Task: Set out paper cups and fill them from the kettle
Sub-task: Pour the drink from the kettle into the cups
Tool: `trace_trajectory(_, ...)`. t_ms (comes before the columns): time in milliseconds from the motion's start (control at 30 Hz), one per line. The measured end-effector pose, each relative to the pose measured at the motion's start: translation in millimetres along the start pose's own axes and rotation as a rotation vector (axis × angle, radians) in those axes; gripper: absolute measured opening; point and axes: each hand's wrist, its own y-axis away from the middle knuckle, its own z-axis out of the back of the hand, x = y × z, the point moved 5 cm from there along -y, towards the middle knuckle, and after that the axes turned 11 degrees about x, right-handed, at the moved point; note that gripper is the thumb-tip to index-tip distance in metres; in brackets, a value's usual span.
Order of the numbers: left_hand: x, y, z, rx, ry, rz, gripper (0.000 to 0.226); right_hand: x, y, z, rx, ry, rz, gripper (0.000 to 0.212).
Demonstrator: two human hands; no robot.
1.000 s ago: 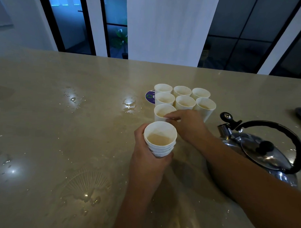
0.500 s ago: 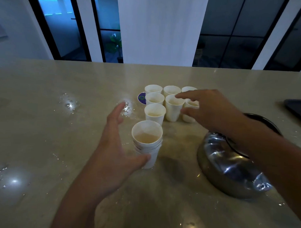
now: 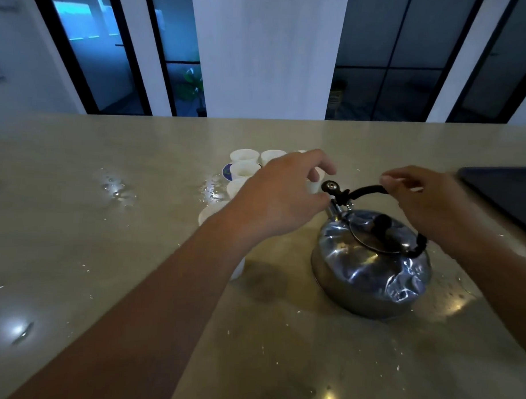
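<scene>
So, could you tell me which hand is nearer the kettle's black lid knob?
Right. The right hand hovers just above the lid knob; the left hand sits farther away, by the spout.

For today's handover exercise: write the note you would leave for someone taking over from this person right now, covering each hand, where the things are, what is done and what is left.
Left hand: open, empty, reaching at the kettle's spout cap.
Right hand: open, fingers curled around the black handle, grip not yet closed.
Kettle: standing on the wet counter, lid on.
Paper cups: set out in a cluster beyond the left hand, partly hidden; a cup stack sits under the left forearm.
Done: cups laid out.
Left: lift the kettle and fill them; fill levels cannot be seen.
</scene>
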Motion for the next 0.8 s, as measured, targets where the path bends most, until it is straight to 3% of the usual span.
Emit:
trace_trajectory(167, -9.0, -41.0, -26.0, 0.071, -0.159, -0.017, 0.04, -16.0, 5.3, -7.6, -0.043, -0.246, -0.011, 0.023)
trace_trajectory(300, -12.5, -69.3, -43.2, 0.104, -0.307, -0.032, 0.05, -16.3, 12.9, -12.6, -0.109, -0.293, 0.022, 0.021)
trace_trajectory(567, -7.7, -87.6, -69.0, 0.15, -0.396, -0.011, 0.031, -8.4, 23.6, -19.9, -0.132, -0.262, 0.053, 0.003)
trace_trajectory(800, -5.2, -77.0, -51.7, 0.128, -0.516, 0.008, 0.019, 11.3, 27.5, -33.3, -0.098, -0.281, 0.087, 0.004)
